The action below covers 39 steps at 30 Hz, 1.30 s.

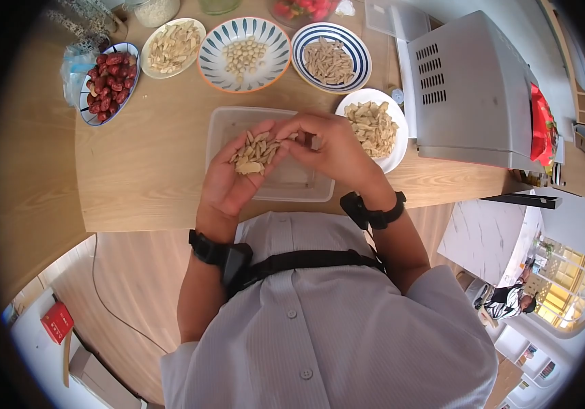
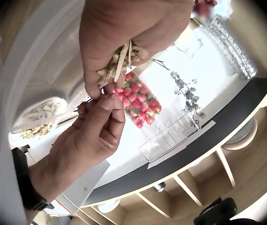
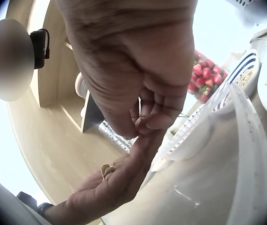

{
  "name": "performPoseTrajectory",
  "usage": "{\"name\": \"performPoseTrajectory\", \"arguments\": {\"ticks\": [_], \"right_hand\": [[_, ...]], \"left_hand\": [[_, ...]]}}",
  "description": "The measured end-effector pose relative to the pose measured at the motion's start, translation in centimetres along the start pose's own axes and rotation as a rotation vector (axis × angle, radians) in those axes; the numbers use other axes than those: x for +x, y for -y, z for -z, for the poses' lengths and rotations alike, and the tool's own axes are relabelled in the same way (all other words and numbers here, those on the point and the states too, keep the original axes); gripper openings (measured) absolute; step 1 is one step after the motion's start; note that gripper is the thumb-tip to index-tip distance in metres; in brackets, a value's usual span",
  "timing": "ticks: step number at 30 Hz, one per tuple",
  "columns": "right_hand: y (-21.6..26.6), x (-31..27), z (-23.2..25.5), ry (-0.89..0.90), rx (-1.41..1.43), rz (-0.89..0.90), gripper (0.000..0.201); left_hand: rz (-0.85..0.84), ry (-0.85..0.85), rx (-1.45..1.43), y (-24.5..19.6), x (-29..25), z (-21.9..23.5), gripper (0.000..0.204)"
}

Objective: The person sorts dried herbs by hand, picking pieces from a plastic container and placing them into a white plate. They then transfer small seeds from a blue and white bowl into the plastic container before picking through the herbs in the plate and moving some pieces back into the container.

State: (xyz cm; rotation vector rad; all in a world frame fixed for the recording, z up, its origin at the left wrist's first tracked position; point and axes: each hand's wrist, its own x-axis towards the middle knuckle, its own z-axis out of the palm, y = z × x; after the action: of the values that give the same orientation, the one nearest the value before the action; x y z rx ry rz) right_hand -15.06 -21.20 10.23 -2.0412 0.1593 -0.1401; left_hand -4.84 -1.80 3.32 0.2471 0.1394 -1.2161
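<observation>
Over a clear plastic tub (image 1: 303, 178), my left hand (image 1: 228, 178) is turned palm up and cupped. It holds a small heap of beige dried root pieces (image 1: 257, 151), mostly slender, with one flatter slice near the heel of the palm. My right hand (image 1: 330, 146) reaches in from the right, thumb and forefinger pinched together at the left fingertips over the edge of the heap. In the left wrist view, the dried pieces (image 2: 121, 61) show between the curled left fingers. The right wrist view hides most of the heap behind the hands.
Around the tub stand a plate of flat dried slices (image 1: 393, 146), a blue-ringed plate of slender pieces (image 1: 364, 60), a plate of pale seeds (image 1: 205, 58), another plate of slices (image 1: 148, 65) and a dish of red dates (image 1: 112, 85). Strawberries (image 1: 303, 9) sit behind. A grey appliance (image 1: 470, 88) stands right.
</observation>
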Motion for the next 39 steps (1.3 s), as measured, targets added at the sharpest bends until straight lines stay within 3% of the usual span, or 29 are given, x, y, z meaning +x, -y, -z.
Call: {"name": "performPoseTrajectory", "arguments": {"ticks": [3,6,12,16,18,22,25,28,30,39], "right_hand": [[-1.0,-0.2,0.1,-0.018,0.591,-0.130,0.010],[-2.1,0.8,3.5,-0.072,0.528,-0.204,0.009],[-9.3,4.7,9.2,-0.190,0.158,-0.149,0.012],[-11.0,6.9,10.5,-0.160,-0.181,-0.189,0.015],[-11.7,7.4,10.9,-0.159,-0.376,-0.095,0.015],[-10.5,6.9,10.5,-0.293,-0.688,0.068,0.014],[-8.4,6.1,9.1,-0.453,-0.607,0.128,0.012],[-3.4,3.5,4.7,-0.303,-0.347,0.301,0.014],[-0.6,2.0,2.8,-0.053,-0.442,0.401,0.021],[0.0,1.0,-1.5,-0.079,-0.600,0.421,0.036]], "left_hand": [[-0.015,-0.072,0.033,0.0,0.0,-1.1,0.048],[-0.015,-0.085,0.003,-0.1,-0.1,-2.0,0.048],[-0.012,-0.076,-0.055,-0.1,-0.1,-2.1,0.048],[-0.005,-0.039,-0.070,-0.1,0.0,-1.7,0.047],[-0.005,-0.037,-0.057,-0.1,-0.1,-1.6,0.047],[-0.018,-0.027,-0.067,-0.4,-0.1,-1.3,0.048],[-0.026,-0.024,-0.043,-0.2,0.0,-1.4,0.050],[-0.044,-0.054,-0.042,0.0,0.2,-1.9,0.050],[-0.043,-0.009,-0.062,-0.2,0.1,-0.5,0.050],[-0.028,0.013,0.013,-0.3,0.1,-0.4,0.049]]}}
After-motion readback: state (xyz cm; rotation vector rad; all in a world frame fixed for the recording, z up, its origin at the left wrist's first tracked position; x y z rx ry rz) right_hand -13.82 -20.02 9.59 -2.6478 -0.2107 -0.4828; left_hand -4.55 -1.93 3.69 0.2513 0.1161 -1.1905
